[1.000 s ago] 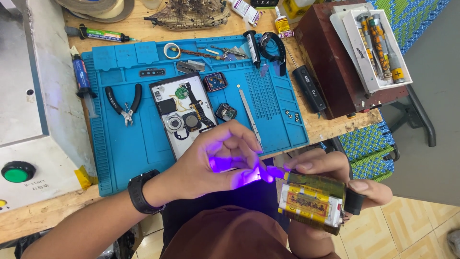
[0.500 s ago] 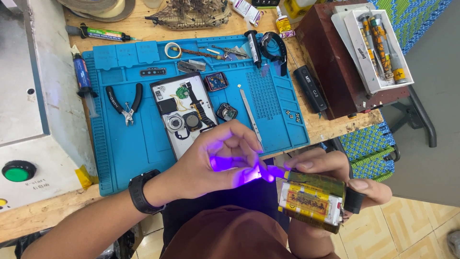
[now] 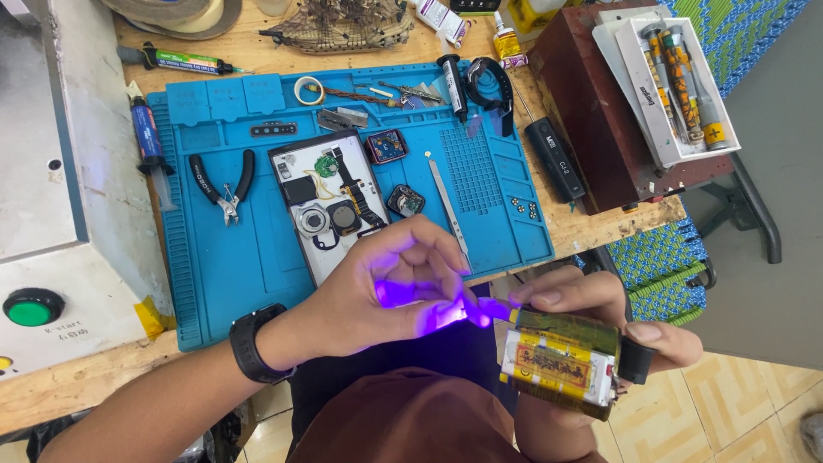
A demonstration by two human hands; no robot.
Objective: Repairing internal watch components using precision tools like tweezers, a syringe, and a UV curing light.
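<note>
the right hand (image 3: 600,321) was closed around a taped battery lamp (image 3: 561,364), a yellow and dark block with a white label on its end, and held it in front of the body, just below the table edge. purple light came out from the front of the lamp and fell on the left hand (image 3: 386,300). the left hand was curled, the fingertips (image 3: 450,300) pinched together right at the lamp's front, lit in violet. they seemed to pinch something very small, but the glow hid it, so i cannot tell what it was. a black wristwatch (image 3: 255,347) sat on the left wrist.

on the wooden table (image 3: 77,386) lay a blue work mat (image 3: 240,274). on the mat was an opened phone (image 3: 330,201) with its inside parts showing, just above the left hand. black pliers (image 3: 221,184) lay left of the phone, and a thin metal strip (image 3: 447,206) lay to its right. a small square screen part (image 3: 386,146) lay near the phone's top corner. a black screwdriver handle (image 3: 555,159) lay off the mat on the right, beside a dark red box (image 3: 591,129) that carried a white tray (image 3: 677,86) of tools.
</note>
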